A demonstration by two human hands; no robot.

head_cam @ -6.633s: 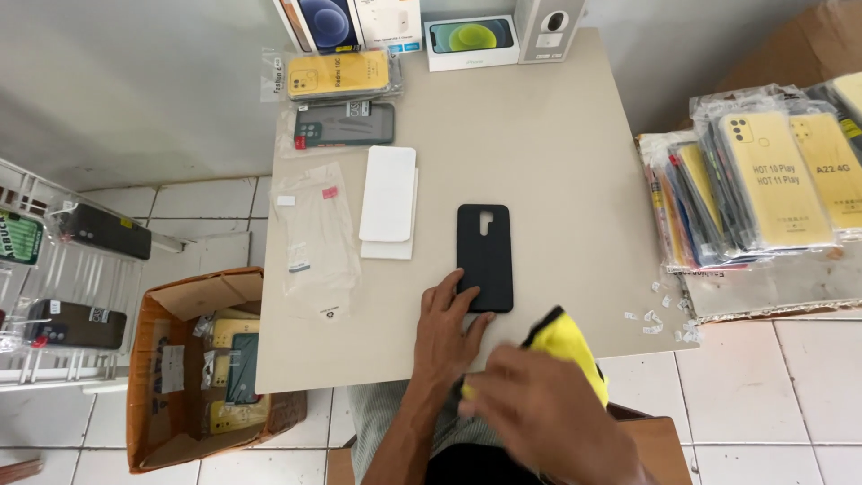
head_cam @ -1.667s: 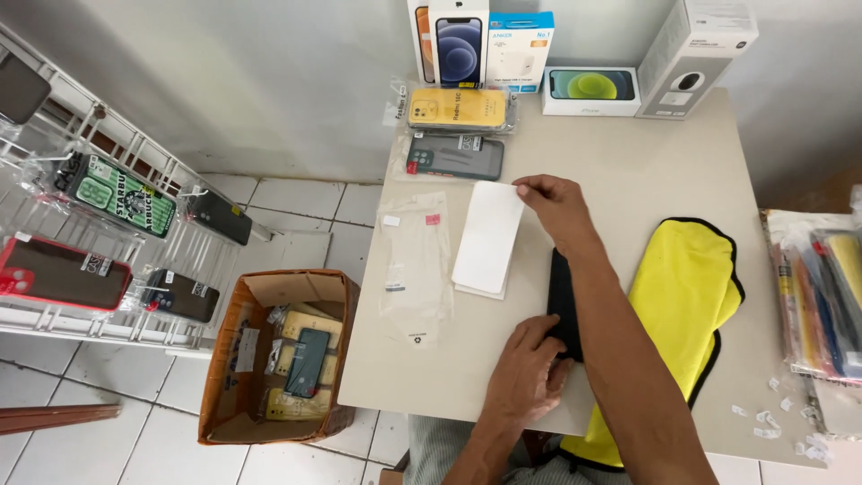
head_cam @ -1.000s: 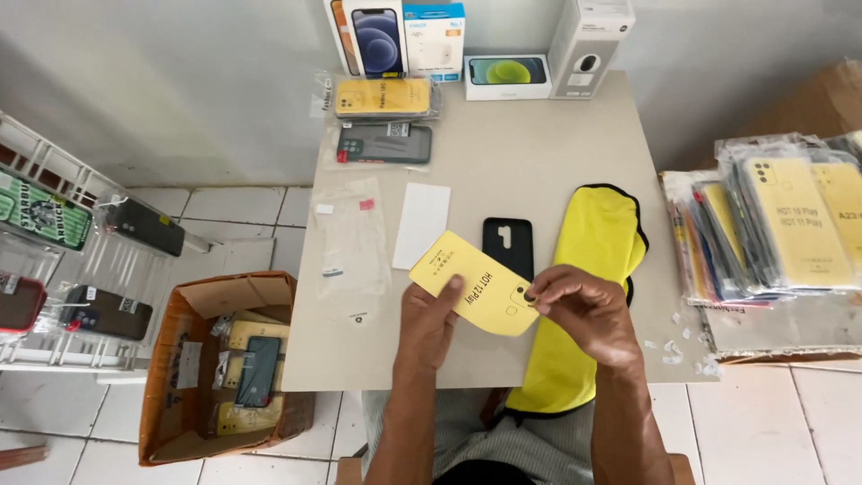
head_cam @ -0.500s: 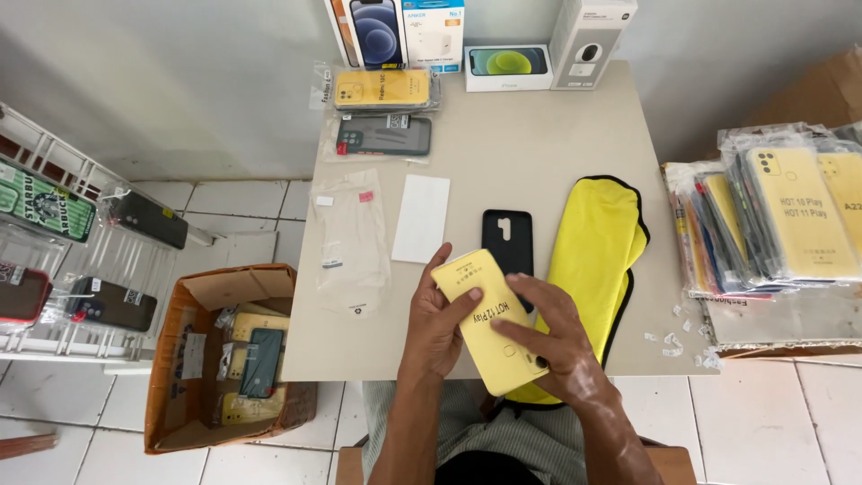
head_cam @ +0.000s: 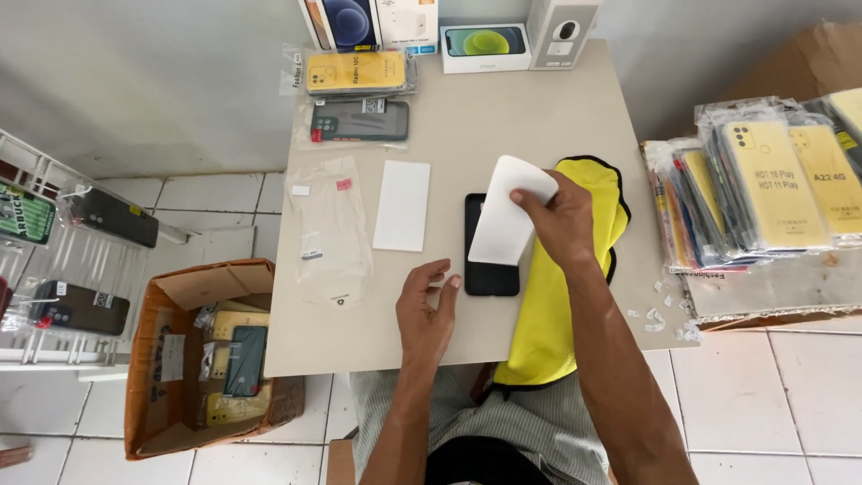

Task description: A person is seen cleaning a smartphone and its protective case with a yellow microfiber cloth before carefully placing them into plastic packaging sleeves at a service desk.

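— What are the hands on?

— The right hand (head_cam: pixel 561 216) pinches a white, rounded-corner sheet (head_cam: pixel 507 213) by its upper edge, fingers closed on it. The sheet is thin and flat, smooth and matte, and hangs tilted over the top half of a black phone (head_cam: pixel 491 269) lying flat on the tabletop (head_cam: pixel 503 117). The phone's face is glossy and dark, a plain slab with rounded corners.

— And the left?

— The left hand (head_cam: pixel 426 314) rests open on the tabletop just beside the phone's lower left corner, fingertips near its edge, gripping nothing.

— What lies around them?

— A soft yellow cloth (head_cam: pixel 561 305) with black trim sits under the right wrist and drapes off the front edge. To the left of the phone lies a second white rectangular sheet (head_cam: pixel 402 206), then a crinkled clear plastic sleeve (head_cam: pixel 328 229). Further back are two bagged cases, one yellow (head_cam: pixel 359 72), one dark grey (head_cam: pixel 361 120), and a row of glossy boxes (head_cam: pixel 485 45).

— Any containers?

— A torn brown cardboard box (head_cam: pixel 202 359) on the tiled floor holds bagged phone cases, yellow and dark green. On the right, more bagged cases (head_cam: pixel 772 184), mostly yellow, overlap in a stack.
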